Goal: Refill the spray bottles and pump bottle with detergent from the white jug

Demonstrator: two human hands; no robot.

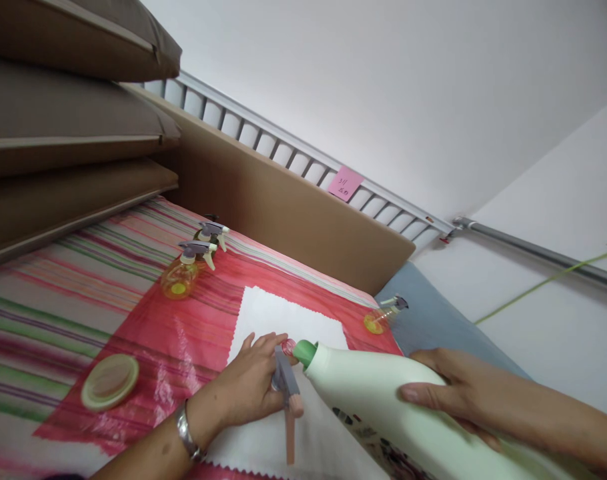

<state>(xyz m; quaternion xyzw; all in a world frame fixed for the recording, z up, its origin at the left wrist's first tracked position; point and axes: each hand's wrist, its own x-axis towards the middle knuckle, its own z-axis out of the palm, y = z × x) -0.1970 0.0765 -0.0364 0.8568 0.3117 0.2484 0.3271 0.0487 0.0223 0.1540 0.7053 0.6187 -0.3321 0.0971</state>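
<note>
- Pale green bottle: clasped in the right hand, green spout at the left fingertips.
- White sheet: beneath the left grip.
- 3 spray bottles: beyond both grips.
- Gray-and-pink spray head: grasped by the left hand.

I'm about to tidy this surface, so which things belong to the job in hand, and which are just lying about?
Likely in the job:
- pale green bottle, tilted in the right hand
- grey spray trigger at the left hand
- white cloth beneath

Apparently lying about:
- round pale lid or dish
- pink note
- spray bottles, role unclear
</note>
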